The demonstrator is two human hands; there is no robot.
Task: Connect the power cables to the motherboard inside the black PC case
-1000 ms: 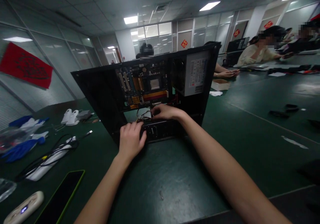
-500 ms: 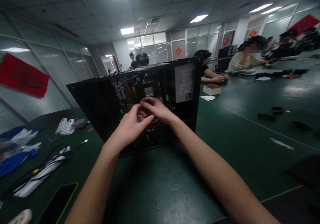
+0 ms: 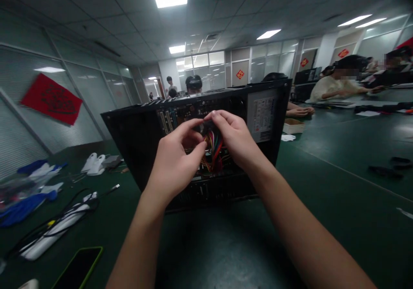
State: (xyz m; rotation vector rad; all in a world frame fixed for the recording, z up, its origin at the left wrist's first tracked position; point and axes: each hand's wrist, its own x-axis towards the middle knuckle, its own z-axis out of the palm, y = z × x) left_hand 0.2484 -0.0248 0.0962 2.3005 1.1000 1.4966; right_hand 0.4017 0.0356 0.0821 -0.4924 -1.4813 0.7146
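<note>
An open black computer case point(image 3: 135, 138) stands on the green table point(image 3: 322, 194), its motherboard and grey power supply point(image 3: 263, 117) facing me. My left hand point(image 3: 176, 164) and my right hand point(image 3: 237, 140) are raised together in front of the case. Both pinch a dark connector point(image 3: 206, 127) at the end of a bundle of coloured wires point(image 3: 215, 151). The red, yellow and black wires hang from between my fingers down into the case. My hands hide much of the motherboard.
At left lie a white power strip with black cables point(image 3: 54, 231), a green-edged phone point(image 3: 79, 265), white gloves point(image 3: 93, 162) and blue cloth point(image 3: 22, 201). A small cardboard box point(image 3: 293, 126) sits right of the case. Other people sit at the tables behind and at the right.
My hands rose from the case's lower edge to its middle and came together. They now hold the connector with its coloured wires pulled up. The view tilted upward.
</note>
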